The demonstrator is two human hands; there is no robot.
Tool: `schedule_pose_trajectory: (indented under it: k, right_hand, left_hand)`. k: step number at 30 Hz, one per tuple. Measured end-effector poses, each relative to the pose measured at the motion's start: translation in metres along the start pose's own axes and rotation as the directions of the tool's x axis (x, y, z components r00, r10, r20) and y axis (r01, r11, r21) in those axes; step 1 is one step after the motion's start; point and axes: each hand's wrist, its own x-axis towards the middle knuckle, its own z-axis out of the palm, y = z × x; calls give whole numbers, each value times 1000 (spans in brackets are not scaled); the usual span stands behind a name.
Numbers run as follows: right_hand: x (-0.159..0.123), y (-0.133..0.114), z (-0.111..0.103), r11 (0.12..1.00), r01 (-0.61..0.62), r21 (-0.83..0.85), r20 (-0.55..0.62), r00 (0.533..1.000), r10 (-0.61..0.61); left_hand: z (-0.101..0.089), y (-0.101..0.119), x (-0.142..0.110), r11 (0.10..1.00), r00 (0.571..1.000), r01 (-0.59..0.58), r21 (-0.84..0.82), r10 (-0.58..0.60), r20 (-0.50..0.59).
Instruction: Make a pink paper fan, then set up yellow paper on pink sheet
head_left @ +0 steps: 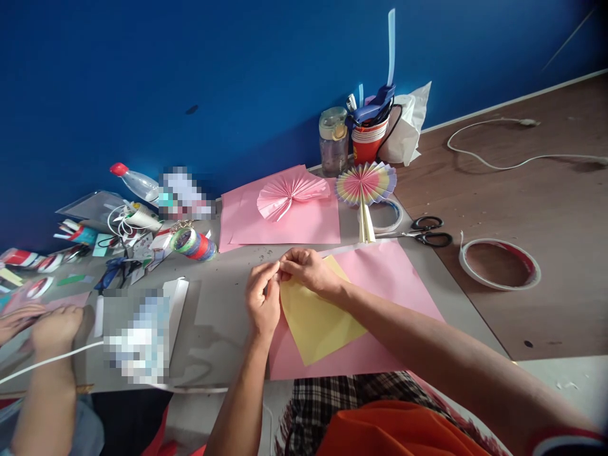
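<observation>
A yellow paper sheet (316, 323) lies on a pink sheet (389, 278) in front of me on the grey board (223, 304). My left hand (262, 301) and my right hand (308, 269) meet at the yellow sheet's far corner, both pinching its edge with closed fingers. A thin white strip (339, 249) runs away from my right hand's fingertips toward the scissors.
Further back lie a pink folded fan (287, 193) on pink paper, a rainbow fan (365, 185), black scissors (427, 231), tape rolls (498, 263), a red cup of tools (369, 136), a jar (333, 142). Another person's hands (45, 326) work at the left amid clutter.
</observation>
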Motion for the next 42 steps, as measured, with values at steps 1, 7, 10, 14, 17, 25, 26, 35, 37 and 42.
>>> schedule_pose_trajectory:
  k: [1, 7, 10, 14, 17, 25, 26, 35, 37, 42]
  right_hand:
    - [0, -1, 0, 1000, 2, 13, 6, 1000, -2]
    - [-2, -7, 3, 998, -10, 69, 70, 998, 5]
    - [-3, -6, 4, 997, -7, 72, 59, 998, 3]
    - [-2, -4, 3, 1000, 23, 15, 37, 999, -23]
    - [-1, -2, 4, 996, 54, -71, 3, 999, -54]
    - [-4, -4, 5, 978, 67, -200, -43, 996, -77]
    - [-5, -5, 5, 977, 59, -205, -46, 996, -70]
    - [-5, -5, 3, 969, 43, -242, -49, 997, -56]
    - [-4, -3, 3, 972, 53, -228, -43, 997, -64]
    - [-3, 0, 1, 982, 79, -172, 0, 997, -80]
  left_hand:
    - [-1, 1, 0, 999, 1000, 29, -26, -29, 5]
    - [-7, 0, -1, 931, 951, 308, -196, -310, 24]
    - [-7, -3, -2, 891, 922, 375, -256, -386, 9]
    - [-5, -4, -2, 862, 908, 405, -304, -420, 19]
    - [-5, -3, -2, 875, 919, 386, -292, -391, 43]
    - [-5, -3, -1, 983, 988, 146, -107, -141, 56]
    - [-5, -3, -1, 987, 991, 126, -96, -121, 57]
    - [-5, -2, 0, 998, 998, 22, -58, -19, 63]
    - [-5, -1, 0, 998, 998, 19, -60, -15, 59]
    - [-6, -2, 0, 998, 999, 12, -61, -9, 50]
